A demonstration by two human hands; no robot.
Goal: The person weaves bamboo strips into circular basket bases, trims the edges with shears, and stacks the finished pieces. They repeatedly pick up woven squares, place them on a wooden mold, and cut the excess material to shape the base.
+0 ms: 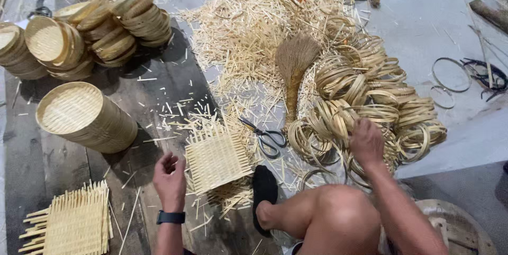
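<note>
at the bottom centre of the frame a bare knee [338,207] rises nearest the lens, with a foot in a black sock [264,191] resting on the floor just left of it. the left hand [169,175], a dark watch [170,217] on its wrist, hovers loosely curled and grasps nothing, just left of a square woven bamboo mat [217,157] whose ragged strip ends stick out on every edge. the right hand [366,141] reaches into the heap of bamboo rings [370,101] at centre right, fingers closed around a ring. scissors [264,136] lie between the mat and the rings, below a small broom [293,75]. a pile of cut bamboo strips [248,22] fills the upper centre. a stack of round woven trays [87,117] lies on its side at left, more stacks [95,27] crowd the upper left, and a second stack of square mats [74,223] sits in the lower left corner. open dark boards [159,83] run between the tray stacks and the strip pile; bare grey floor [465,133] opens at right, beyond the rings' outer edge
</note>
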